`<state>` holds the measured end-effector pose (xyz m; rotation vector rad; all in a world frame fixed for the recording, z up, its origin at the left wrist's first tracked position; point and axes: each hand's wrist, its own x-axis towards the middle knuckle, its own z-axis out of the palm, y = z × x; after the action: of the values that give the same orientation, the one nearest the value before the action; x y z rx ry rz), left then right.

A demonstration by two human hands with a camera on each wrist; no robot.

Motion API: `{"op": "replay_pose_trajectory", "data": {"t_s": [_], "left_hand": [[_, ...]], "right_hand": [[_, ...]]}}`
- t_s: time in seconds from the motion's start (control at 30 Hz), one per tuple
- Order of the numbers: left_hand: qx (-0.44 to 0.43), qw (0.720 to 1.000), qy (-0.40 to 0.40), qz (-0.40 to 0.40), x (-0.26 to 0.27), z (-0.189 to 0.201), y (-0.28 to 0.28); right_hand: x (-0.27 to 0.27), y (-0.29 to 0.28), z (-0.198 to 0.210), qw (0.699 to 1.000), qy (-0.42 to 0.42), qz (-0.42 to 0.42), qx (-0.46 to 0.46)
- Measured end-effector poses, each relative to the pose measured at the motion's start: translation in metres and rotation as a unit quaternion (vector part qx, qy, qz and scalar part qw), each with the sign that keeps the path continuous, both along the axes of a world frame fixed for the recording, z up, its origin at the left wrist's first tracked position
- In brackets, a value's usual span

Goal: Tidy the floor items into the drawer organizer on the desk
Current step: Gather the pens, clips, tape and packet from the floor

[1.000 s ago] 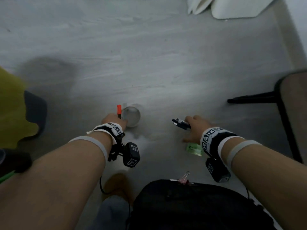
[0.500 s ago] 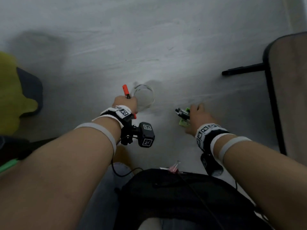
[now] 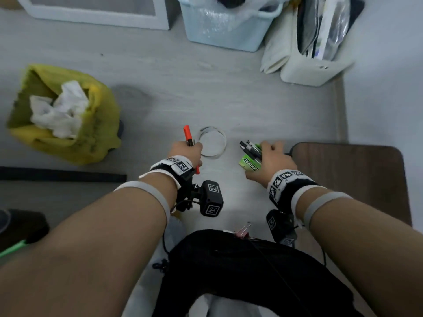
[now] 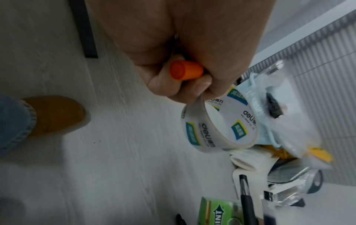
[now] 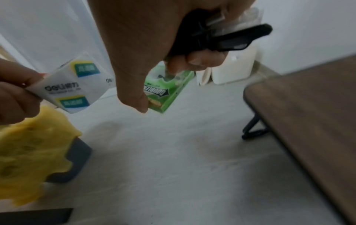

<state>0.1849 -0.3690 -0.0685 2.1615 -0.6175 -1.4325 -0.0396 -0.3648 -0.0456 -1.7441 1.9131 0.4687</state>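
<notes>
My left hand (image 3: pixel 186 152) grips an orange marker (image 3: pixel 187 136) and pinches the rim of a clear tape roll (image 3: pixel 211 141) beside it. In the left wrist view the orange marker's end (image 4: pixel 185 70) pokes out of the fist and the tape roll (image 4: pixel 219 129) hangs below the fingers. My right hand (image 3: pixel 270 159) holds a bundle of black pens (image 3: pixel 250 147) together with a green gum pack (image 3: pixel 249 163). The right wrist view shows the pens (image 5: pixel 221 38) in the curled fingers and the gum pack (image 5: pixel 165 92) under the thumb. Both hands are lifted off the grey floor.
A yellow-lined bin (image 3: pixel 61 115) with white paper stands at the left. A pale blue basket (image 3: pixel 226 26) and a cream holder (image 3: pixel 315 62) sit at the back. A dark wooden desk (image 3: pixel 354 179) is at the right. A pink binder clip (image 3: pixel 243 229) lies near my knee.
Both hands have risen from the floor with their items. The right hand has picked up the green gum pack along with the pens. The head view has tilted up, showing bin and basket.
</notes>
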Motion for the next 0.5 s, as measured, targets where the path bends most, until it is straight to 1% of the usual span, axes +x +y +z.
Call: {"op": "replay_pose_trajectory", "data": {"t_s": [0.17, 0.27, 0.33, 0.43, 0.5], "left_hand": [[-0.021, 0.999, -0.015, 0.026, 0.009, 0.132, 0.047], [-0.031, 0.998, -0.022, 0.041, 0.021, 0.224, 0.08], [-0.038, 0.998, -0.027, 0.044, 0.036, 0.282, 0.095], [-0.064, 0.996, -0.016, 0.06, 0.074, 0.371, 0.119], [-0.082, 0.994, -0.016, 0.066, 0.098, 0.417, 0.133]], "right_hand": [[0.007, 0.006, 0.128, 0.998, -0.043, 0.043, -0.028], [0.027, 0.006, 0.224, 0.993, -0.078, 0.085, -0.039], [0.046, 0.002, 0.29, 0.987, -0.096, 0.115, -0.058], [0.095, 0.003, 0.391, 0.973, -0.123, 0.165, -0.102], [0.128, 0.005, 0.444, 0.964, -0.142, 0.192, -0.113]]}}
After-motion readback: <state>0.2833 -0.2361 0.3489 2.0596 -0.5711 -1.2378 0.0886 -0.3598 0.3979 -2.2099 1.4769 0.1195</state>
